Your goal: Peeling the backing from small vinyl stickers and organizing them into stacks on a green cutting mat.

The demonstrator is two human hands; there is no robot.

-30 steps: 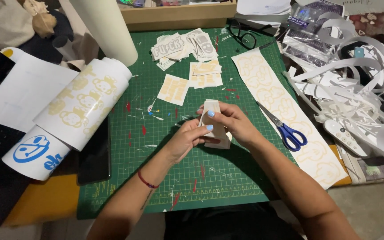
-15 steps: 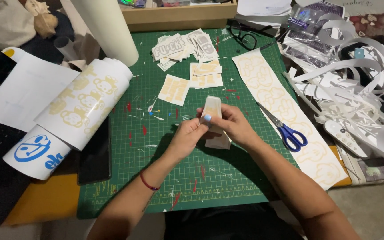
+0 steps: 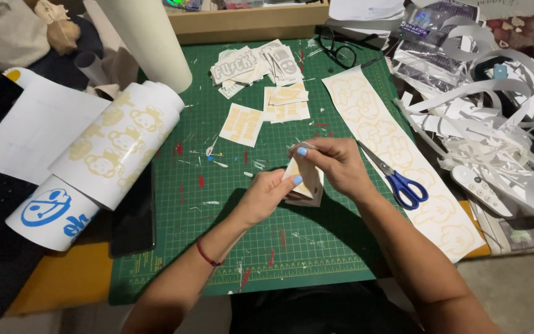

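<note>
Head view: our left hand (image 3: 266,196) & right hand (image 3: 335,164) both pinch small sticker sheet (image 3: 300,176) over cutting mat (image 3: 174,247) ctr. Looks thin, floppy, light; we'd hold edges/corner.

The right hand (image 3: 335,164) hides part of the small sticker sheet (image 3: 301,179).

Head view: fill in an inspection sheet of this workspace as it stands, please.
Surface: green cutting mat, scattered with paper scraps.
Job's things: small sticker sheet, pinched between both hands.
Clutter: blue-handled scissors, long sticker strip, cut sticker pile, printed vinyl roll, white offcut heap, glasses.
Hands: left hand and right hand, both gripping the sheet.
Cables: nothing seen.
Surroundings: wooden tray behind the mat.
</note>
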